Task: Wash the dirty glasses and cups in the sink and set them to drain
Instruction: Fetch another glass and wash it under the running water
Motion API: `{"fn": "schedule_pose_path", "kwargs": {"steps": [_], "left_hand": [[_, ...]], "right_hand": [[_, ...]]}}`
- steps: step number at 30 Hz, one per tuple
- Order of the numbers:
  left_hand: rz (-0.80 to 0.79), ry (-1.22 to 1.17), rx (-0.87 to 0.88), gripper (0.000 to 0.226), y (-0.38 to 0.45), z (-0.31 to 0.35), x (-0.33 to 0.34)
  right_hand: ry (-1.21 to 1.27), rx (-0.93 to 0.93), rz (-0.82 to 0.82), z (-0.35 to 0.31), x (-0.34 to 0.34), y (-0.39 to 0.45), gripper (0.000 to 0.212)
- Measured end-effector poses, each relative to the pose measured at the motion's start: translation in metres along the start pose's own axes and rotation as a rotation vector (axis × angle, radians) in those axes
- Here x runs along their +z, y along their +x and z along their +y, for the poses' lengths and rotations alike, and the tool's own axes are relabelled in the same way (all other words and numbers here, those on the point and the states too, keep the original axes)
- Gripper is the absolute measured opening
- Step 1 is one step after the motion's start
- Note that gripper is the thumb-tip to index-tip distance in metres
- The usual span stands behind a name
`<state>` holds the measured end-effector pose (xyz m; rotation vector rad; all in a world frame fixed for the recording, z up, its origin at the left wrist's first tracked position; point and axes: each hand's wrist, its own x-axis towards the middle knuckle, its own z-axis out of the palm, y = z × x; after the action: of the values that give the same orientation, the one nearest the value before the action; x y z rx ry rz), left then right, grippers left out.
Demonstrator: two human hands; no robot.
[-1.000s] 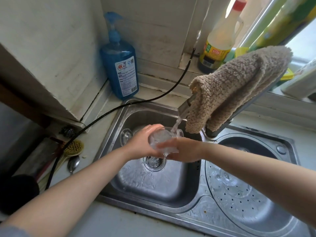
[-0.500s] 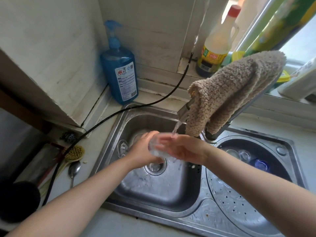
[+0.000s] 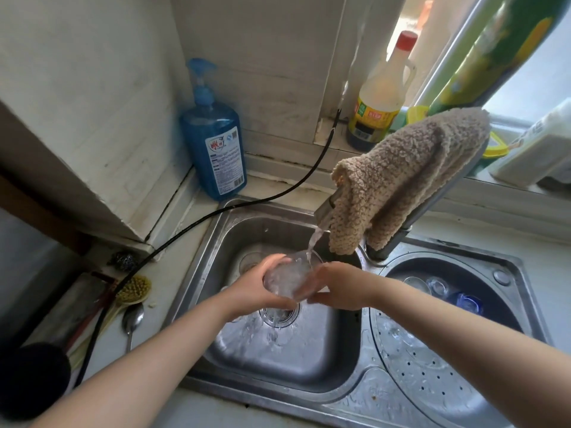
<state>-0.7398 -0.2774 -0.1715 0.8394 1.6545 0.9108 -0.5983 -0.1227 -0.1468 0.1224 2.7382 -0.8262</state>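
Since a moment ago your right hand (image 3: 340, 287) has slid off the mouth of the glass (image 3: 289, 279) to its side, and the stream now runs in. Your left hand (image 3: 259, 288) curls round the glass from below, over the drain of the left basin (image 3: 222, 251); your right fingers wrap its other side. Washed glasses (image 3: 438, 287) lie in the perforated right basin (image 3: 432, 375). A brown cloth (image 3: 401, 177) drapes the tap. Blue soap (image 3: 213, 143) stands in the tiled corner, a brush (image 3: 134, 288) and spoon (image 3: 133, 318) lie on the pale counter, and a bottle (image 3: 383, 94) stands on the sill.
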Motion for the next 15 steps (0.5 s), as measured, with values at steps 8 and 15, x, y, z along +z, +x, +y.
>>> {"fn": "schedule_pose_path", "kwargs": {"steps": [8,15], "left_hand": [[0.060,-0.193,-0.054,0.068,0.002,0.005,0.015],[0.045,-0.395,-0.230,0.100,0.000,0.011,0.023]], "right_hand": [[0.598,0.602,0.628,-0.037,0.011,0.024,0.057],[0.433,0.529,0.865,-0.033,0.039,0.032,0.034]]}}
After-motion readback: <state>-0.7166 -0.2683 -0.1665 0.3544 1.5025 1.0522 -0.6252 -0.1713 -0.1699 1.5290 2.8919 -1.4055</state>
